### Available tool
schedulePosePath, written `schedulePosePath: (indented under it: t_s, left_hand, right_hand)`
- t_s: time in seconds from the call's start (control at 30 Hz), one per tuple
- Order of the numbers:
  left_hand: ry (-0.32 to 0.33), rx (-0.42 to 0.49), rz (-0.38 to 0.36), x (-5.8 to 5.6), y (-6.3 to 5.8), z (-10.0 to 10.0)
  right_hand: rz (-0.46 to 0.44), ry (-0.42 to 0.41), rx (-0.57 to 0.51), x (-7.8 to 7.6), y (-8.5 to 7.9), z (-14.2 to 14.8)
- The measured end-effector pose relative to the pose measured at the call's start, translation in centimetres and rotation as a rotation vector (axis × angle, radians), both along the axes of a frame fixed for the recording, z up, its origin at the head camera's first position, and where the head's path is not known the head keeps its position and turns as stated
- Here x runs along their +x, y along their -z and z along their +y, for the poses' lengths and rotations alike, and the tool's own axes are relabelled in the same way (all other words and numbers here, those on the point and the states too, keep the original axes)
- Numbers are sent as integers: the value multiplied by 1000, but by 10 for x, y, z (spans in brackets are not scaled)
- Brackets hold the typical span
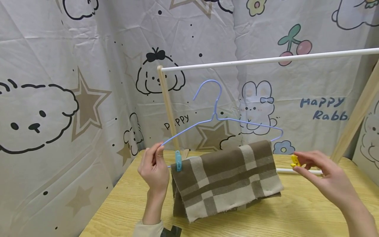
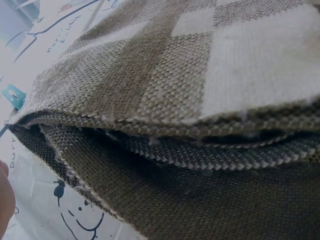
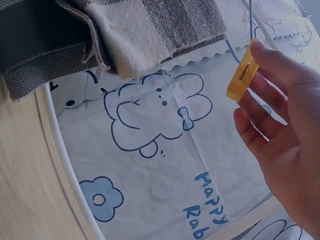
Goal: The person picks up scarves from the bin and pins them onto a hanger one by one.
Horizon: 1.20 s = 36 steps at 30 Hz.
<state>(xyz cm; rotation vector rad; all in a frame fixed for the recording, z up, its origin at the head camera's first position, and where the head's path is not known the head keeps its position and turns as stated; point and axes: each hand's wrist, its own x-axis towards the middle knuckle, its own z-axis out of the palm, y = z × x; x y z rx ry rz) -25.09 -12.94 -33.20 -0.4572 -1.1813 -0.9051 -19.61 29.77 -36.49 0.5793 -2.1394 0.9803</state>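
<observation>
In the head view my left hand [image 1: 154, 166] pinches the left corner of a thin blue-purple wire hanger [image 1: 189, 126] and holds it upright over the table. A brown and cream plaid knit cloth [image 1: 225, 181] hangs folded over the hanger's lower bar. Near my left fingers, a teal clothespin [image 1: 178, 161] clips the cloth's left end. My right hand [image 1: 328, 177] pinches a yellow clothespin [image 1: 294, 161], held apart from the cloth's right end. The right wrist view shows this yellow clothespin [image 3: 243, 72] between thumb and fingers. Cloth folds [image 2: 165, 100] fill most of the left wrist view.
Behind the hanger stands a rack with a white top rail [image 1: 260, 60] and wooden posts [image 1: 168, 105]. Its lower white bar [image 1: 299, 171] runs just above the wooden table [image 1: 118, 207]. A cartoon-printed curtain [image 1: 103, 52] hangs around the back and left.
</observation>
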Motion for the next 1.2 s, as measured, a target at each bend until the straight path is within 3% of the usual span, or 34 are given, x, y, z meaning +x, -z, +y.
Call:
schedulePosePath:
  t_s: [0.2, 0.7, 0.8, 0.93, 1.1, 1.2]
  left_hand:
    - [18, 14, -5, 3, -2, -1]
    - [44, 1, 49, 4, -6, 3]
    - [53, -9, 57, 4, -6, 4]
    - [52, -2, 57, 5, -7, 5]
    - [52, 9, 47, 7, -7, 5]
    - [59, 14, 36, 8, -7, 4]
  right_hand:
    - [34, 4, -42, 2, -4, -6]
    - [153, -122, -212, 3, -12, -23]
    - [142, -86, -235, 5, -14, -25]
    - [103, -10, -239, 5, -22, -29]
    - [148, -68, -240, -1, -37, -35]
    - [126, -89, -226, -5, -46, -39]
